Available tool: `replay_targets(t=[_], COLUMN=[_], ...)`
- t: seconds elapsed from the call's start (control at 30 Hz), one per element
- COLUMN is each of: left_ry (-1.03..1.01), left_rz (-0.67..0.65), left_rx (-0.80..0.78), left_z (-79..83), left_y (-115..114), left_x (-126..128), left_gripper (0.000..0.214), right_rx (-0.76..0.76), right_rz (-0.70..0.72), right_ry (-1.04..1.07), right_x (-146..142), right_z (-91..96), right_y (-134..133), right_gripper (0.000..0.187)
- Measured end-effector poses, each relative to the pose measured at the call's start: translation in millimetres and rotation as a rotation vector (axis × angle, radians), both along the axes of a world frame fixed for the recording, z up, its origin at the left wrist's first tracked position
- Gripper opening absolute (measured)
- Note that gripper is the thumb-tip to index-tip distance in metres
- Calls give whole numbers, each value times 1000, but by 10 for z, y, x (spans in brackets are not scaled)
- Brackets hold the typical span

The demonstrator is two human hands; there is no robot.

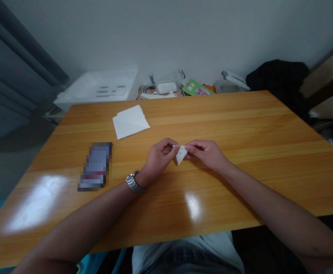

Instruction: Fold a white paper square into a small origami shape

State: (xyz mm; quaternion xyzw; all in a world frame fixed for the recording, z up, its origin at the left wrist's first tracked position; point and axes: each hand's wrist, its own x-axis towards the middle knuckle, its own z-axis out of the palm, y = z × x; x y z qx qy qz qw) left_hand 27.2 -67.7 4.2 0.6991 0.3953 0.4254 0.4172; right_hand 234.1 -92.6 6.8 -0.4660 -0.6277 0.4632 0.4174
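Note:
A small folded piece of white paper with a downward point sits between my two hands over the middle of the wooden table. My left hand, with a metal watch on its wrist, pinches the paper's left edge. The fingers of my right hand are closed on its right edge. Both hands hover just above or rest on the tabletop.
A stack of white paper sheets lies further back to the left. A phone lies flat at the left. Beyond the far edge are a white plastic bin, clutter, a green booklet and a black bag.

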Motion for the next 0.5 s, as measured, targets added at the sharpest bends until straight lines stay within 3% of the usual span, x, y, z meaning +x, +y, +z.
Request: replay_targets(t=[0.17,0.5], left_ry=[20,50], left_rz=[-42,-19], left_rx=[-32,-20], left_z=[20,22], left_y=[-12,19], left_x=[9,-2], left_gripper=[19,20], right_rx=[46,-11], right_rz=[0,-17], right_ry=[-92,36], right_x=[6,-17], right_z=[-24,-38], right_y=[-13,-1], right_gripper=[33,34])
